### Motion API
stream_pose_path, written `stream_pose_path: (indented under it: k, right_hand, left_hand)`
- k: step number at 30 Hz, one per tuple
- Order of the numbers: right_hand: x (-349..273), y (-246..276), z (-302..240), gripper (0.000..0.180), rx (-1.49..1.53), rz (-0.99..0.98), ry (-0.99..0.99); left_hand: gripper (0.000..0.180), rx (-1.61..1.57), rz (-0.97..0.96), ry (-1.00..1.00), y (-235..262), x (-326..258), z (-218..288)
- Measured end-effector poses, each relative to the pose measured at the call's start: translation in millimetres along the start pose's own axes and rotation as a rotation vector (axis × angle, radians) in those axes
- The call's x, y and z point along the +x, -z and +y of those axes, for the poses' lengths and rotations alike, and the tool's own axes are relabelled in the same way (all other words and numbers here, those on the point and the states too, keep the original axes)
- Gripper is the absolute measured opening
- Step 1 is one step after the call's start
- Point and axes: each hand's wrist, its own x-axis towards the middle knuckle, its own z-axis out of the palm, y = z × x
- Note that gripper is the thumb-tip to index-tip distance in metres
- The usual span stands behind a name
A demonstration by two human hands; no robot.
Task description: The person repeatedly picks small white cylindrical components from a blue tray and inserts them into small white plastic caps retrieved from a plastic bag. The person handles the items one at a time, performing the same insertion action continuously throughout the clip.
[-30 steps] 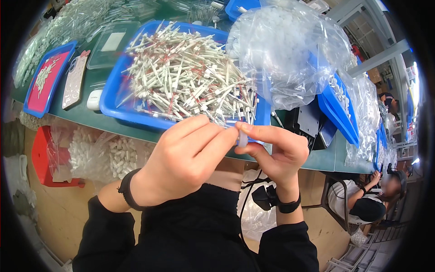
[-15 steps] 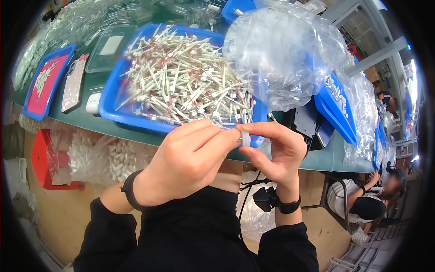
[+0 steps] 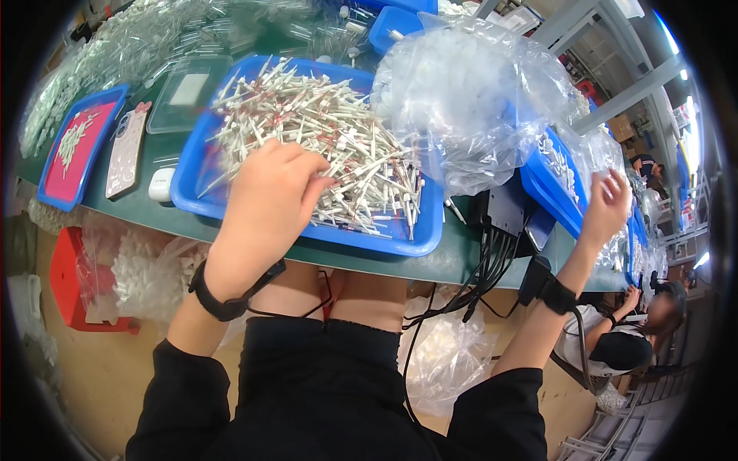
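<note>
My left hand [image 3: 269,207] hangs over the near left part of a blue tray [image 3: 188,184] heaped with thin white sticks [image 3: 338,146] with red wires among them. Its thumb and fingers are pinched together at the pile; whatever lies between them is hidden. Far to the right, my right hand [image 3: 606,207] is raised beside a narrower blue tray [image 3: 550,192] of small white parts. The fingers there are curled together and slightly blurred, and I cannot make out what they hold. Both wrists wear black bands.
A clear bag of whitish pieces [image 3: 461,100] bulges over the main tray's right side. Black cables [image 3: 492,257] hang off the table edge near a dark device. Left are a phone [image 3: 127,150], a white case [image 3: 161,184] and a pink-lined tray [image 3: 81,146]. Another person sits at far right.
My hands, together on a small white piece in front of the tray, have parted. The left moved back over the pile; the right swung far right. The white piece no longer shows.
</note>
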Motion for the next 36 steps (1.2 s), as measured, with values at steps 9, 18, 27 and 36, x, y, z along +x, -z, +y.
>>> stream_pose_path:
  k: [9, 18, 27, 36]
  right_hand:
    - [0.4, -7.7, -6.9, 0.034, -0.364, -0.059, 0.094]
    - [-44.0, -67.2, -159.6, 0.012, 0.222, -0.308, 0.593]
    - [-23.5, -171.3, -87.4, 0.029, -0.469, -0.996, 0.432]
    - [-29.1, -177.4, -80.4, 0.020, -0.585, -0.948, 0.238]
  left_hand:
    - [0.012, 0.089, -0.070, 0.085, -9.2, 7.7, 4.0]
    - [0.008, -0.282, 0.130, 0.297, -4.5, 13.0, 7.4]
    - [0.011, -0.864, 0.185, 0.325, 16.4, 0.2, -1.9]
    - [0.023, -1.481, -0.210, 0.422, 23.5, -6.5, 9.0]
